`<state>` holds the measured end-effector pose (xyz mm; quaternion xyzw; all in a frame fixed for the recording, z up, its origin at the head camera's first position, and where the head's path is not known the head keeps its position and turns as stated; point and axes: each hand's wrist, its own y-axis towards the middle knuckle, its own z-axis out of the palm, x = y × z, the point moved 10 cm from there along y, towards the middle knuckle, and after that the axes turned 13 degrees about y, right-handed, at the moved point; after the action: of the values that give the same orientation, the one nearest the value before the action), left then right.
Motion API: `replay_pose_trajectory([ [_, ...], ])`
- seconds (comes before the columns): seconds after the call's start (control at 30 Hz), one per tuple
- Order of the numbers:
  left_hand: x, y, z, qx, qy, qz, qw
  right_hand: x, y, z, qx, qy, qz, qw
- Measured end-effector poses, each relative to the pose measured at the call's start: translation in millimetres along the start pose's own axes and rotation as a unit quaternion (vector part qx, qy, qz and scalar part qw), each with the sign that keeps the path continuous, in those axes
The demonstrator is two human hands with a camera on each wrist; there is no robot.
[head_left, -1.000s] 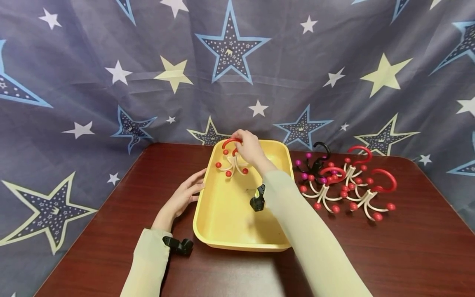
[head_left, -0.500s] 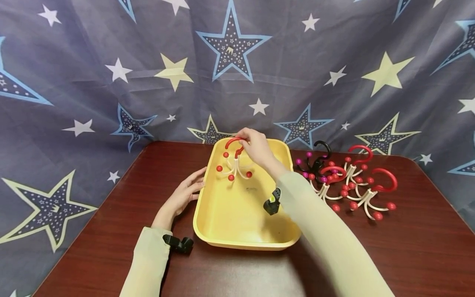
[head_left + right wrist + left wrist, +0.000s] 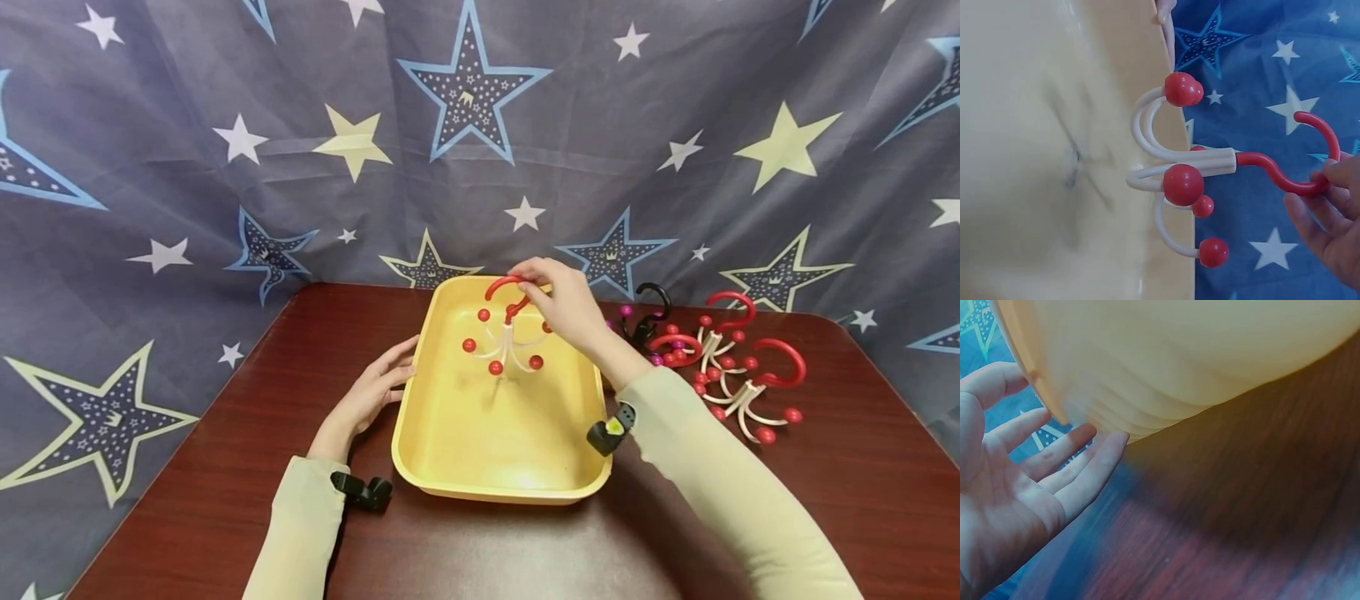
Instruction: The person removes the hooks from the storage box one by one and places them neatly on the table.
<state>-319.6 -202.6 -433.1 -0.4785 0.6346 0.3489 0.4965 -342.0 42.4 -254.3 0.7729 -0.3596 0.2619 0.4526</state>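
Observation:
My right hand (image 3: 566,304) pinches the red hook of a multi-arm hanger (image 3: 507,335) and holds it upright over the yellow tray (image 3: 487,450). White curved arms tipped with red balls spread from its lower end. In the right wrist view, thumb and fingers grip the curve of the hanger's hook (image 3: 1329,150), and its shadow falls on the tray floor below the arms. My left hand (image 3: 372,392) touches the tray's left side with fingers extended. In the left wrist view, the left hand's fingertips (image 3: 1116,440) meet the outer wall of the tray (image 3: 1166,356).
Right of the tray lie several more hangers: a black one (image 3: 645,329) with purple balls, a red-and-white one (image 3: 711,346) at the back, and another red-and-white one (image 3: 746,396) nearer. A star-patterned curtain (image 3: 480,167) hangs behind the dark red table (image 3: 847,467).
My right hand has carried the hanger rightward, from the tray's back left corner toward its middle, and lifted it clear of the floor. The left hand stays at the tray's side.

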Motion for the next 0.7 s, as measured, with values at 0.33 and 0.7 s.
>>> replay_pose_trajectory([
  [0.33,1.2,0.7,1.1,-0.002,-0.003,-0.005,1.0000,16,-36.9,-59,-0.061,0.004,-0.007,0.9981],
  [0.7,2.8,0.7,-0.8,-0.002,-0.001,-0.003,1.0000,31,-79.5,-106,-0.082,-0.020,-0.012,0.9964],
])
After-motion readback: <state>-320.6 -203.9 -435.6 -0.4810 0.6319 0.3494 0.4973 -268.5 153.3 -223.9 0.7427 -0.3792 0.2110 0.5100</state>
